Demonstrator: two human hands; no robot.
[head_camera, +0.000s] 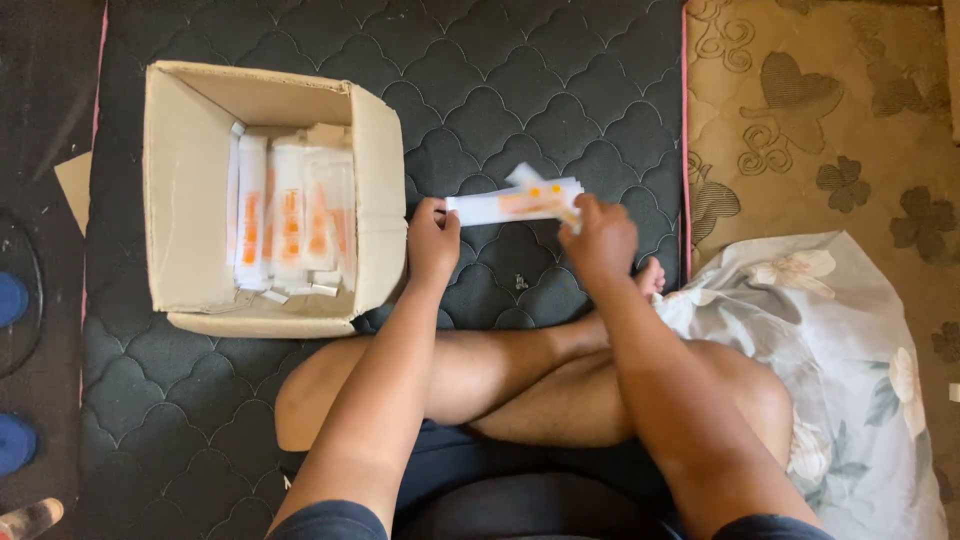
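Warm, kinda dim indoor light, soft shadows. Brighter on right side, left edge falls dark. White packets (515, 201) motion-blurred, slightly blown out. Overall soft focus, mild wide-angle bend at edges.

This looks like a home. A dark quilted mattress (560, 90) lies on the floor beside a patterned brown rug (820, 110). A floral bedsheet (850, 330) lies crumpled nearby

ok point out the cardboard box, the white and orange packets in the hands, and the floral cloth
cardboard box (186, 190) head view, left inner wall
white and orange packets (505, 203) head view, middle of stack
floral cloth (850, 340) head view, centre
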